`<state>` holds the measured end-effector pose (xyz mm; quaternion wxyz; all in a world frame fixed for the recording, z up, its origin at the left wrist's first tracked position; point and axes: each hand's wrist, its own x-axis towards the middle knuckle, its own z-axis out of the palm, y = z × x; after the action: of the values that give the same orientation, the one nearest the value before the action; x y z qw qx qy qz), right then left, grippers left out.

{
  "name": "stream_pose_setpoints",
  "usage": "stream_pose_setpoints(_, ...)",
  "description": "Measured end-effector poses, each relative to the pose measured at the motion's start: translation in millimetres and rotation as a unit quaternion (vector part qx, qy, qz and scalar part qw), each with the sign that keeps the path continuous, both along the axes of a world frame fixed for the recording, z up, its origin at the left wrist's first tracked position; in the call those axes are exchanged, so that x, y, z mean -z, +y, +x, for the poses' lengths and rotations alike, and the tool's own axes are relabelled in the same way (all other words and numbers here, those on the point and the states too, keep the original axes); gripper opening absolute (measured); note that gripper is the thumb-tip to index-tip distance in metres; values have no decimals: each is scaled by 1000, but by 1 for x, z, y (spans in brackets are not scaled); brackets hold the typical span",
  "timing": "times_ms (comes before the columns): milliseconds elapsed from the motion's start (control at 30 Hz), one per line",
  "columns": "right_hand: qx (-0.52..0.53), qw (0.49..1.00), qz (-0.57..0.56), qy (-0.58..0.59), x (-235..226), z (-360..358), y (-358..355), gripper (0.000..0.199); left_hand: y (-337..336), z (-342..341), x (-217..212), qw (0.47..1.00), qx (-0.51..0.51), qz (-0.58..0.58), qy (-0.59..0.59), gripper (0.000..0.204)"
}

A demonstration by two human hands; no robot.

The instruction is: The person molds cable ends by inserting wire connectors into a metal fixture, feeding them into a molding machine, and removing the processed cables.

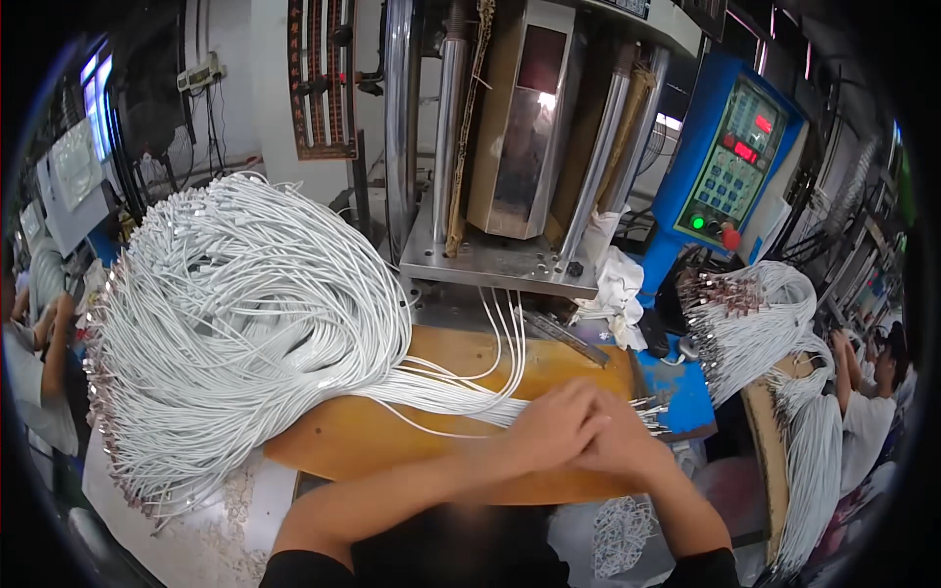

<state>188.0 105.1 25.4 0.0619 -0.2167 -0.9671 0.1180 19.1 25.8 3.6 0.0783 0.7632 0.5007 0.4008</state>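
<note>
My left hand [557, 423] and my right hand [619, 436] meet over a wooden board [353, 441], fingers closed and pressed together. Whatever they pinch is hidden by the fingers. A bundle of white cables [461, 395] runs to the right beneath them, and its thin ends [650, 416] show beyond my right hand. On the left, the same cables rise into a big coiled heap [265, 284] with brownish connector ends along its outer edge. Several single cables [512, 333] hang from under the press [500, 265] and curve down to the board.
Beyond the board stands the press with steel columns. A blue control box [730, 157] with lit red digits is at the right. Crumpled white cloth [618, 289] and a metal bar [569, 338] lie near the press. More white cables [755, 314] hang at the right, near another person [867, 421].
</note>
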Motion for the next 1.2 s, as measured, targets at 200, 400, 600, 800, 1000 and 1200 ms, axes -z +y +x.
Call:
stream_pose_setpoints(200,64,996,41,-37,-26,66,34,80,-52,-88,15,974,-140,-21,180,59)
stream_pose_setpoints(400,-36,993,-11,111,13,-21,0,65,-50,-109,7,979,-71,-89,168,31)
stream_pose_setpoints(600,46,990,-8,131,53,-59,-12,39,-56,-112,-45,979,-97,-175,-39,21)
stream_pose_setpoints(800,211,976,53,-26,-27,36,36,19,-52,-114,-32,983,-31,-176,-39,21)
stream_pose_setpoints(1000,78,991,45,101,-10,4,1,31,-43,-111,-16,981,-44,-178,-66,22)
stream_pose_setpoints(1200,183,981,59,8,11,4,19,26,-77,-137,-82,941,-8,-260,-218,23)
